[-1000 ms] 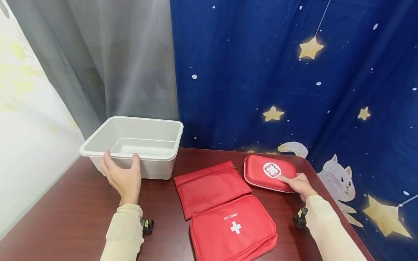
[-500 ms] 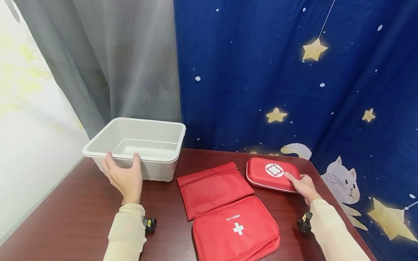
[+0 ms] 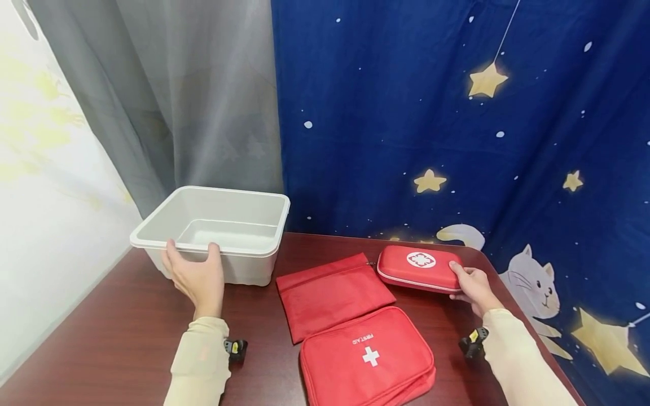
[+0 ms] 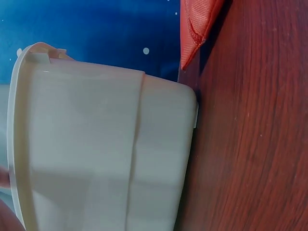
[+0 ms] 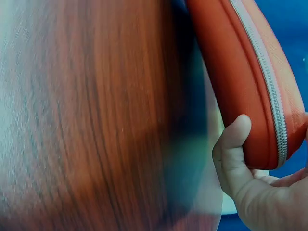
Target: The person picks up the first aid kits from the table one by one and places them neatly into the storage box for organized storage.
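In the head view my right hand grips the right end of a red zippered first aid case, thumb on top and fingers beneath. The case has a white emblem on its lid. In the right wrist view its zip edge shows, with a gap between the case and the tabletop. On the left, my left hand holds the near rim of a pale grey plastic bin. Fingertips show at that rim in the left wrist view. The bin's visible floor is bare.
A flat red zip pouch lies mid-table. In front of it is a red first aid bag with a white cross. The dark wood table ends at the grey curtain and the blue star-patterned curtain.
The right hand has raised the red case and drawn it slightly left; fingers now show under its end. The left hand stays at the bin's rim.
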`<state>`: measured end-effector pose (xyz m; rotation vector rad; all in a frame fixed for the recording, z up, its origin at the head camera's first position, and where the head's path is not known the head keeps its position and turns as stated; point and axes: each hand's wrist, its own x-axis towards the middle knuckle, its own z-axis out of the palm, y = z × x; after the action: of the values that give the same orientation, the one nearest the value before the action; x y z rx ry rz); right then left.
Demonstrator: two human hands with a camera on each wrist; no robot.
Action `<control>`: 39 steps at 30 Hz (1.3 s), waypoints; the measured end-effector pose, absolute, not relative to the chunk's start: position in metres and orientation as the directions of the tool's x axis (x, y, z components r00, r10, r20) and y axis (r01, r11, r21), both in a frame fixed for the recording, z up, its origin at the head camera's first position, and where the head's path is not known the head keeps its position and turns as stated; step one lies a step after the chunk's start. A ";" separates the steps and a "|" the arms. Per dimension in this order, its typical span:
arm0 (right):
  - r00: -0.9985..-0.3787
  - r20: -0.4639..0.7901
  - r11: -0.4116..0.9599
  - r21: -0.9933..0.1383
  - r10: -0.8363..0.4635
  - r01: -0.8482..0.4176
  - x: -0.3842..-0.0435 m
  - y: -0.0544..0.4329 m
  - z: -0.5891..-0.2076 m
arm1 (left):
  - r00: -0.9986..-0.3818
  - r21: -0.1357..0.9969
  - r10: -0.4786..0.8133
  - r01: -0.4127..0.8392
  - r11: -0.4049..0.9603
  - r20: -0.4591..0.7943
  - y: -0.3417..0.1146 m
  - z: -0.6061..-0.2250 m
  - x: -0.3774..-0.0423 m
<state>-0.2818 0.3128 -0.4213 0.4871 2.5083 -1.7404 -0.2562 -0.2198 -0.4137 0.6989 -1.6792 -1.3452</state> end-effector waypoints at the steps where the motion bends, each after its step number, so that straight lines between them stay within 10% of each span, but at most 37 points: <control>1: -0.948 -0.220 0.314 -0.905 0.232 0.287 -0.282 0.311 -0.420 | -0.482 0.961 -0.833 0.083 0.265 0.271 -0.220 -0.414 -0.256; 39: -0.972 -0.176 0.052 -0.981 0.156 0.186 -0.305 0.197 -0.357 | -0.497 0.961 -0.824 0.096 0.258 0.271 -0.219 -0.416 -0.256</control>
<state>-0.3050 0.1968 -0.3567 0.3669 2.2628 -2.1157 -0.2557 -0.2193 -0.4159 0.6789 -1.6820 -1.3663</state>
